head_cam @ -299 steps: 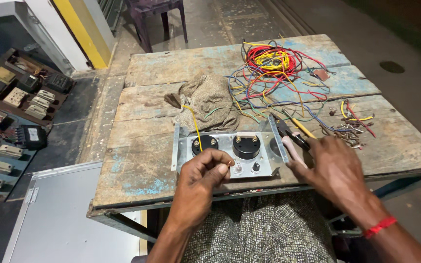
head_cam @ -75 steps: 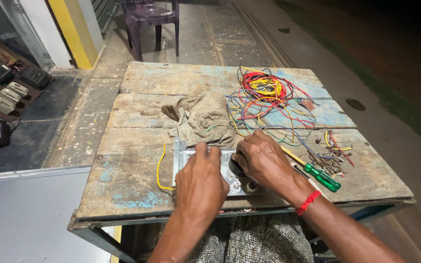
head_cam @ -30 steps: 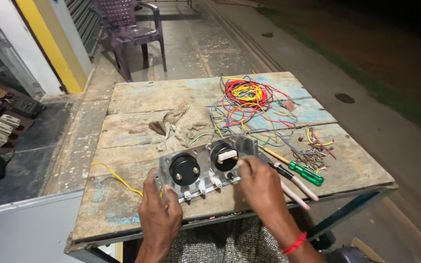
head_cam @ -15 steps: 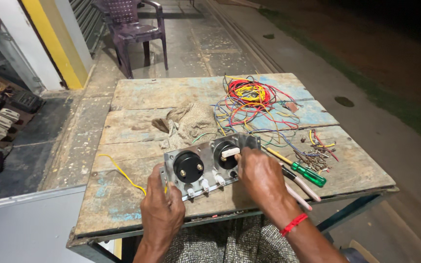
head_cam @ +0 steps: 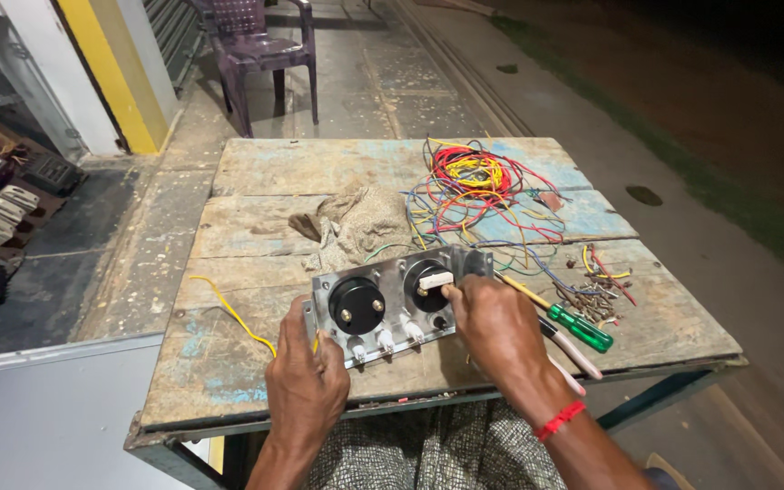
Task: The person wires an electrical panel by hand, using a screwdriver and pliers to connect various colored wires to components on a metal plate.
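Note:
A metal panel with two round black meter backs is tilted up on edge at the near side of a worn wooden table. My left hand grips its lower left corner. My right hand holds the right end, with the fingers at the right meter's white terminal block. A yellow wire trails from the panel to the left across the boards.
A crumpled rag lies behind the panel. A tangle of coloured wires covers the far right. A green-handled screwdriver, pliers and loose screws lie right of my hand. A purple plastic chair stands beyond.
The panel lay flat under both hands 2.5 s ago; it has since been turned over and tilted up, showing the meter backs. My hands shifted to its two ends.

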